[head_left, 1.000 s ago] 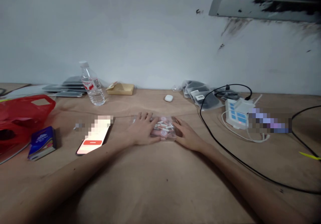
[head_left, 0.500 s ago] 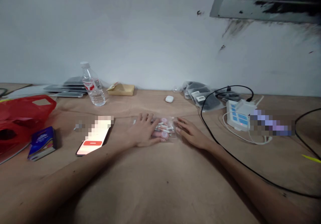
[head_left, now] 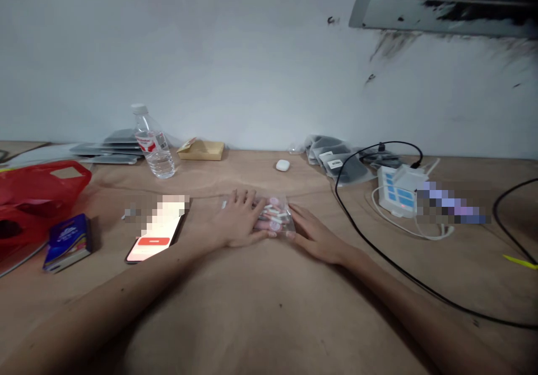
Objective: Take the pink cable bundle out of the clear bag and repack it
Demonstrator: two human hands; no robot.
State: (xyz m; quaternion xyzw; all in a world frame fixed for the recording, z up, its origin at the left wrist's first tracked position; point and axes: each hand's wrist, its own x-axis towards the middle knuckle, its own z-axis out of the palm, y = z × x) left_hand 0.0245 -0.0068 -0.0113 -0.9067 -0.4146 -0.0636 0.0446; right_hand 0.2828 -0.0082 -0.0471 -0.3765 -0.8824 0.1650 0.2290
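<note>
A clear plastic bag (head_left: pixel 275 213) with pink and white pieces inside lies flat on the brown-covered table (head_left: pixel 277 291). My left hand (head_left: pixel 241 218) rests palm down over the left part of the bag, its fingers spread and pointing away from me. At the bag's right edge is my right hand (head_left: pixel 317 235), fingers apart, with the tips touching or very near the plastic. The left part of the bag is hidden beneath my left hand.
Left: a lit phone (head_left: pixel 157 235), a blue packet (head_left: pixel 68 242), a red bag (head_left: pixel 37 195) and a water bottle (head_left: pixel 154 149). Behind: a yellow box (head_left: pixel 202 151), a white case (head_left: pixel 283 165) and grey packages (head_left: pixel 336 162). Right: a power strip (head_left: pixel 395 193) and a black cable (head_left: pixel 363 237).
My right hand has moved slightly left and toward me, closer along the bag's right edge. My left hand stays on the bag. The whole view has shifted a little.
</note>
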